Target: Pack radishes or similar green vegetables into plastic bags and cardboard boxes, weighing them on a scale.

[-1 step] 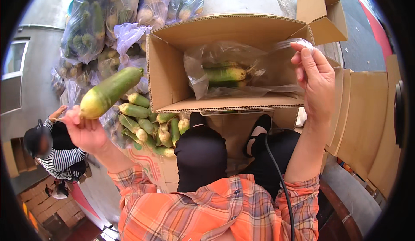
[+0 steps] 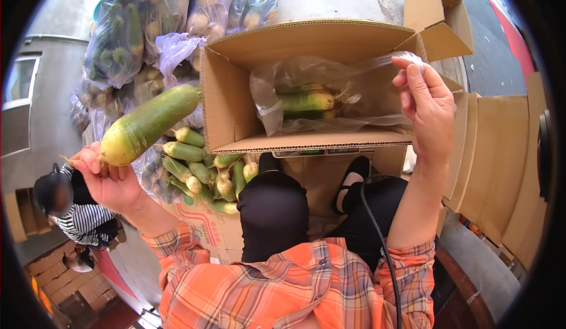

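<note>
A large green radish [image 2: 147, 125] is held up at a slant by my left hand [image 2: 111, 181], whose fingers are closed on its thin root end. The leaf end points up and to the right, by the left wall of an open cardboard box [image 2: 219, 99]. Inside the box lies a clear plastic bag [image 2: 266, 108] with green radishes [image 2: 306, 101] in it. My right hand [image 2: 429, 102], above the box's right end, pinches the gathered edge of this bag between thumb and fingers and pulls it up taut.
Loose green radishes [image 2: 184, 151] are heaped left of my knee. Behind them stand full plastic bags of radishes [image 2: 118, 40]. Folded cardboard [image 2: 495, 158] leans at my right. A black cable [image 2: 371, 217] crosses my lap. Another person in a striped top [image 2: 88, 220] crouches at far left.
My left hand has shifted slightly left, and the radish has tilted a little flatter. My right hand has moved slightly left, still holding the bag's edge.
</note>
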`<move>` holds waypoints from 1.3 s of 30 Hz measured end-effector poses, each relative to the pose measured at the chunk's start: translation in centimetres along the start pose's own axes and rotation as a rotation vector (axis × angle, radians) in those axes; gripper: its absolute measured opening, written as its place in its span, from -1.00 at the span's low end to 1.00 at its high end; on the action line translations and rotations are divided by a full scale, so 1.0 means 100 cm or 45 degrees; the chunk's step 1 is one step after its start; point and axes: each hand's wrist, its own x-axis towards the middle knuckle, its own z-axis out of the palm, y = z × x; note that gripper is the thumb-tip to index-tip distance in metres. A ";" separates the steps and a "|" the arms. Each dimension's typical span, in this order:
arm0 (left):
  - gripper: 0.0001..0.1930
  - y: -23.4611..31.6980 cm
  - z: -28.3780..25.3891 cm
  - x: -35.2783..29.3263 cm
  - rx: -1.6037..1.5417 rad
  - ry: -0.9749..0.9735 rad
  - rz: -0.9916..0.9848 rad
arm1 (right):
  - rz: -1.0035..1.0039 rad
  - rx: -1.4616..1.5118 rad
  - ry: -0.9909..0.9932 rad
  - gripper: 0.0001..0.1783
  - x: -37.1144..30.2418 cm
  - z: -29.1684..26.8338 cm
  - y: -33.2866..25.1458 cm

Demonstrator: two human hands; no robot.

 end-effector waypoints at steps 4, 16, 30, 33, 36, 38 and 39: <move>-0.68 -0.029 0.086 0.021 0.001 -0.360 -0.224 | -0.013 -0.002 -0.006 -0.76 -0.005 -0.004 0.001; -0.71 -0.241 0.176 0.008 1.792 -1.397 -0.330 | -0.007 0.113 -0.056 -0.76 -0.001 -0.006 0.001; -0.57 -0.239 0.153 0.041 1.762 -1.801 -1.261 | 0.021 -0.057 -0.037 -0.69 0.000 -0.002 0.010; -0.69 -0.145 0.132 0.054 1.375 -1.397 -0.566 | 0.037 -0.118 -0.027 -0.68 0.002 0.001 0.009; -0.79 -0.080 0.064 0.071 1.189 -0.735 -0.419 | 0.035 -0.175 0.013 -0.67 0.001 -0.006 0.005; -0.77 -0.065 -0.024 0.074 1.090 -0.289 -0.461 | 0.023 -0.158 0.004 -0.67 0.004 -0.005 0.009; -0.77 -0.069 -0.077 0.071 1.021 -0.030 -0.557 | 0.018 -0.190 -0.008 -0.67 0.004 -0.004 0.009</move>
